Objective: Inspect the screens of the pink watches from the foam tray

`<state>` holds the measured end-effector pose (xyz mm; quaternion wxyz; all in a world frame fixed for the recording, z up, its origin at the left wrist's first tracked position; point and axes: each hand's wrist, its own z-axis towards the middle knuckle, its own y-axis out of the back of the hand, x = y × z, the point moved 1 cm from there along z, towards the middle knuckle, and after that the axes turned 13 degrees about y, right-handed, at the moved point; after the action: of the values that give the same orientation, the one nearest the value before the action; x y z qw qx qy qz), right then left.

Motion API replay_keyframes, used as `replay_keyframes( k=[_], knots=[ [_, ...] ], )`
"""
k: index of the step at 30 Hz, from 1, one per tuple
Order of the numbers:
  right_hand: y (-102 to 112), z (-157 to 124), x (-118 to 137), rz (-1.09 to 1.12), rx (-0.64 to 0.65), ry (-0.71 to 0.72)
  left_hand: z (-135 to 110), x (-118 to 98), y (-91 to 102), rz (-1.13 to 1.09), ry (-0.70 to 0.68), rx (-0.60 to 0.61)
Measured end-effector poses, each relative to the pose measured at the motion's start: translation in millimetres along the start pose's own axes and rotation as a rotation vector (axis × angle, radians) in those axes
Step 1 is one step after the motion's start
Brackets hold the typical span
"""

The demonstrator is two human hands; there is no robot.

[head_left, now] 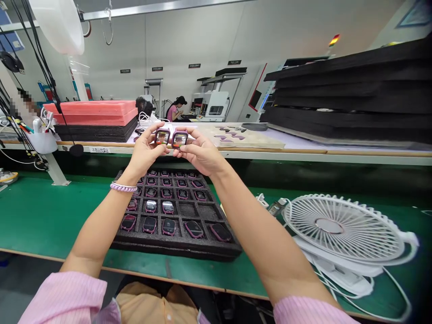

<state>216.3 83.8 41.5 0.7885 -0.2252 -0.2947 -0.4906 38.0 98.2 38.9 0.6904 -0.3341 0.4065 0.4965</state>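
Observation:
Side by side, two smartwatch cases with lit screens are held up above the far end of a black foam tray (pixel 175 246). My left hand (pixel 145 146) pinches the left smartwatch (pixel 162 137) by its edges, fingers closed. The right smartwatch (pixel 180 140) is gripped between the thumb and fingers of my right hand (pixel 202 153). Below them the tray holds rows of similar purple-rimmed watches (pixel 168 227), most with dark screens. Two compartments (pixel 188 210) in its second row from the front hold no watch.
A white fan (pixel 344 229) with loose cables lies at the right. Black foam sheets (pixel 351 94) and pink foam (pixel 97 112) are stacked on the shelf, with small purple pieces (pixel 231 133) between. A pen cup (pixel 42 140) hangs left. Another person (pixel 175 110) sits far back.

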Motion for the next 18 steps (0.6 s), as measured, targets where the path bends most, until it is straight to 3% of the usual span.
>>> replay_keyframes(
  k=[7,18],
  knots=[
    [5.5,-3.2,-1.1,-0.006,0.010,-0.006,-3.0,0.3,2.3,0.003,-0.015,-0.036],
    [20.1,15.5,-8.0,-0.013,-0.027,0.044,15.8,4.9,7.3,0.004,-0.023,-0.052]
  ],
)
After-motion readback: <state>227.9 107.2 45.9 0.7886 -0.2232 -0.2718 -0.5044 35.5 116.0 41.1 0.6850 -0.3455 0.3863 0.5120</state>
